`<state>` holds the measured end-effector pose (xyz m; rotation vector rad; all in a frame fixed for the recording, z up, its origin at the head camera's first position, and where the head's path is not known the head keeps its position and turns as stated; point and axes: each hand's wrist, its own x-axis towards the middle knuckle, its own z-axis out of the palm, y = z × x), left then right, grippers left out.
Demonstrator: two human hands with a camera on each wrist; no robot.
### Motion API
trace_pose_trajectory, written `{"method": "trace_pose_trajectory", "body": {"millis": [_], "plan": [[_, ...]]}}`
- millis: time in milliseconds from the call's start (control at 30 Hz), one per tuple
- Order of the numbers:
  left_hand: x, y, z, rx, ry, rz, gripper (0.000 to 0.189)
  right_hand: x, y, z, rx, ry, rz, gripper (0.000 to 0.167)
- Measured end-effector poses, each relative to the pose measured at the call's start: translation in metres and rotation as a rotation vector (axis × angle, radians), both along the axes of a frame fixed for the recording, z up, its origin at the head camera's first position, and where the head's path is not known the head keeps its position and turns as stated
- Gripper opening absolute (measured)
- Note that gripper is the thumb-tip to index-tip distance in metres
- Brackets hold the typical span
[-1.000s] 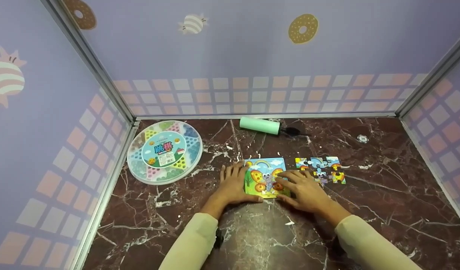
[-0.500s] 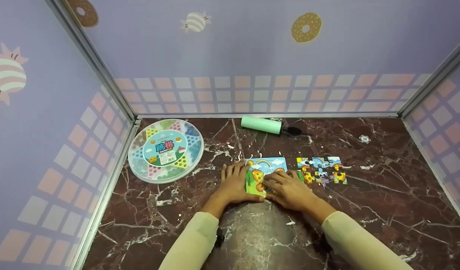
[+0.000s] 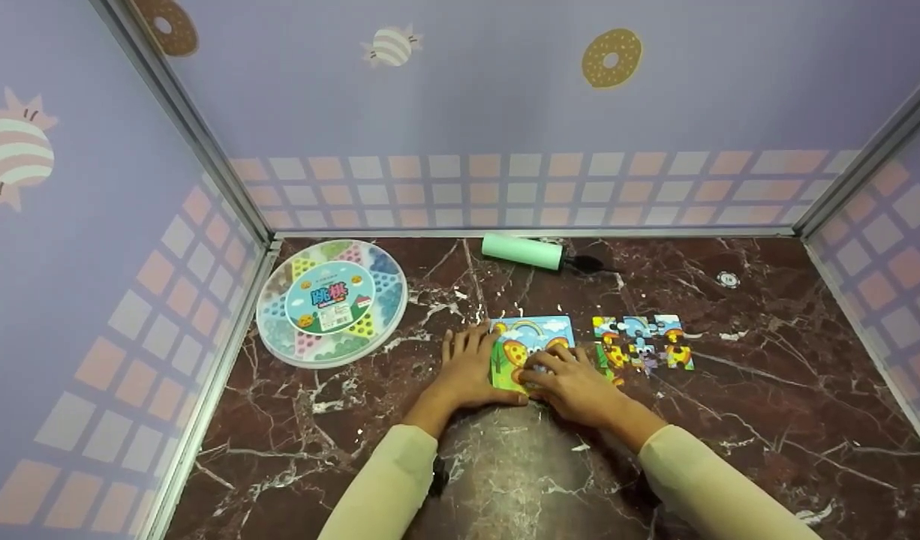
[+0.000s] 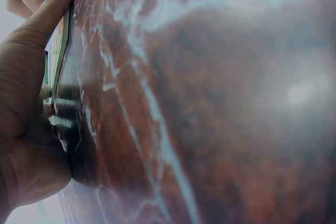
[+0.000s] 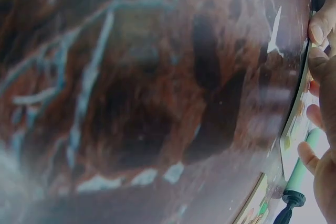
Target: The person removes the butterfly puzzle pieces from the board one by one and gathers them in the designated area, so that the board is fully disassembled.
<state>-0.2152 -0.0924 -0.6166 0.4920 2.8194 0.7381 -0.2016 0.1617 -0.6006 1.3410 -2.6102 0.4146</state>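
A square picture puzzle (image 3: 532, 330) with a butterfly and a rainbow lies on the table in the head view. My left hand (image 3: 469, 371) rests along its left side, fingers extended, with the thumb at the front edge. Bent over the lower right of the picture, my right hand (image 3: 572, 382) has its fingertips on the puzzle and covers part of it; whether they pinch a piece I cannot tell. In the right wrist view, the right hand's thumb (image 5: 317, 61) is close to the puzzle's front edge. Several loose puzzle pieces (image 3: 643, 352) lie to the right, in rows.
At the back left lies a round Chinese checkers box (image 3: 287, 341). A mint-green hand pump (image 3: 521, 251) with a black end lies by the back wall, and a small white round chip (image 3: 728, 280) is at the back right. Patterned walls enclose the dark marbled table (image 3: 340, 465).
My right hand has moved left from the puzzle's right edge onto its lower part, and its fingers have drawn together, uncovering more loose pieces. My left hand stays in place.
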Motion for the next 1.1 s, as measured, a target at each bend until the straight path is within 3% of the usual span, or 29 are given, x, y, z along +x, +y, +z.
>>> {"method": "trace_pose_trajectory", "body": {"millis": [267, 833, 1100], "plan": [[0.000, 0.000, -0.002, 0.029, 0.017, 0.006, 0.135, 0.001, -0.006, 0.005, -0.026, -0.016, -0.008, 0.026], [0.000, 0.000, -0.002, -0.011, 0.013, 0.007, 0.137, 0.003, -0.008, 0.004, -0.055, -0.027, -0.037, 0.028], [0.004, 0.000, 0.009, -0.016, 0.009, -0.020, 0.131, 0.002, -0.008, 0.004, -0.091, -0.040, -0.015, 0.026]]}}
